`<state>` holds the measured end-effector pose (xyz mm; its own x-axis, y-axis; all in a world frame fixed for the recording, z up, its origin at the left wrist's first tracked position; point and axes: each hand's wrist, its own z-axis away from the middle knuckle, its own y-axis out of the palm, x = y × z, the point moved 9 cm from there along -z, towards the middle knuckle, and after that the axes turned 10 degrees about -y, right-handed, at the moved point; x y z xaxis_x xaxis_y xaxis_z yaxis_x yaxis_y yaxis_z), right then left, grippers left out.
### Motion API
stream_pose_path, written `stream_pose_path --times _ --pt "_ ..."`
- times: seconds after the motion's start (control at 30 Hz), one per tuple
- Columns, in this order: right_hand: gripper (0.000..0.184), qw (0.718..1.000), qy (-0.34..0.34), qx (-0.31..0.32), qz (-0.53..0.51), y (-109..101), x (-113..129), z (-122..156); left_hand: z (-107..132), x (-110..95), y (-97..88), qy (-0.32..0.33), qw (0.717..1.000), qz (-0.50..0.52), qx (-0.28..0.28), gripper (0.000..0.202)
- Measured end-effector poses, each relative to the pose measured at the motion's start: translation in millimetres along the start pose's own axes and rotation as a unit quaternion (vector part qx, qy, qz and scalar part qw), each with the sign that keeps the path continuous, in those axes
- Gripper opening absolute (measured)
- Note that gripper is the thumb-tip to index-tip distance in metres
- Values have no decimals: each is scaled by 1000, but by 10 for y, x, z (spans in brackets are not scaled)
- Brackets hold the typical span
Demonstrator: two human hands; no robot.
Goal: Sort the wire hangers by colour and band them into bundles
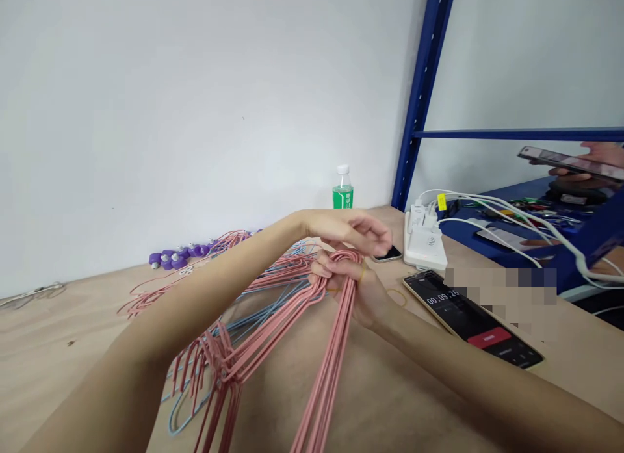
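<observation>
A bundle of pink wire clothes hangers (273,326) stands tilted over the table, its bends gathered near the top. My right hand (361,287) is closed around the gathered bends, with fingers on the left and thumb across the front. A thin yellow rubber band shows at the right thumb. Just above, my left hand (353,230) reaches over the bundle from the left, fingers loosely bent and no held thing visible. Behind and below the bundle lie more pink hangers (287,271) and light blue hangers (263,313), partly hidden by my left forearm.
Purple pieces (173,259) lie by the wall. A green-labelled bottle (343,192) stands behind my hands. At right are a phone showing a timer (472,320), a white power strip (424,242) with cables, and a blue rack (419,95). Beyond, another person's hand holds a phone (570,164).
</observation>
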<state>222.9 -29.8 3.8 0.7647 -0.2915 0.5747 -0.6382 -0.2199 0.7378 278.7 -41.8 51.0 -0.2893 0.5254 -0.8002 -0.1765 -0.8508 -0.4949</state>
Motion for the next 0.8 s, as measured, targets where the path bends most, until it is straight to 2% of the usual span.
stream_pose_path --times 0.07,0.13,0.17,0.23,0.3,0.4,0.47,0.5,0.53,0.57,0.6,0.67,0.7,0.73,0.77,0.8 --pt "25 1000 -8 0 -2 -6 39 7 24 -7 -214 19 994 -39 -96 29" --pt "35 1000 -10 -12 6 -40 75 9 143 20 -421 27 977 -88 -191 38" --pt "38 1000 -10 -24 11 -73 92 6 226 56 -483 21 968 -112 -222 41" --pt "41 998 -11 -56 20 -166 126 -7 417 166 -494 -2 957 -150 -249 43" --pt "40 996 -14 -89 28 -277 159 -27 639 248 -355 -4 951 -178 -254 41" --pt "36 993 -24 -111 31 -414 201 -64 982 269 31 47 946 -176 -267 39" --pt "32 993 -30 -111 28 -459 210 -76 1132 335 274 54 955 -93 -277 41" --pt "31 993 -28 -108 26 -462 203 -73 1191 360 348 71 954 -7 -291 44" --pt "30 994 -27 -104 24 -451 195 -65 1242 395 379 97 939 111 -311 44" --pt "30 994 -25 -100 24 -428 184 -52 1288 455 369 126 899 247 -339 41" --pt "30 995 -22 -93 24 -392 172 -36 1324 554 338 150 832 382 -374 36" --pt "31 997 -21 -75 28 -299 155 1 1319 801 314 160 659 594 -434 29" --pt "32 997 -23 -66 32 -254 150 19 1280 899 321 146 583 655 -457 33" --pt "33 997 -24 -59 36 -217 146 35 1231 960 322 129 528 691 -476 39" --pt "34 997 -25 -53 40 -191 142 49 1179 990 307 112 499 704 -493 44" --pt "34 997 -28 -51 44 -178 142 60 1133 1004 280 96 487 703 -509 45"
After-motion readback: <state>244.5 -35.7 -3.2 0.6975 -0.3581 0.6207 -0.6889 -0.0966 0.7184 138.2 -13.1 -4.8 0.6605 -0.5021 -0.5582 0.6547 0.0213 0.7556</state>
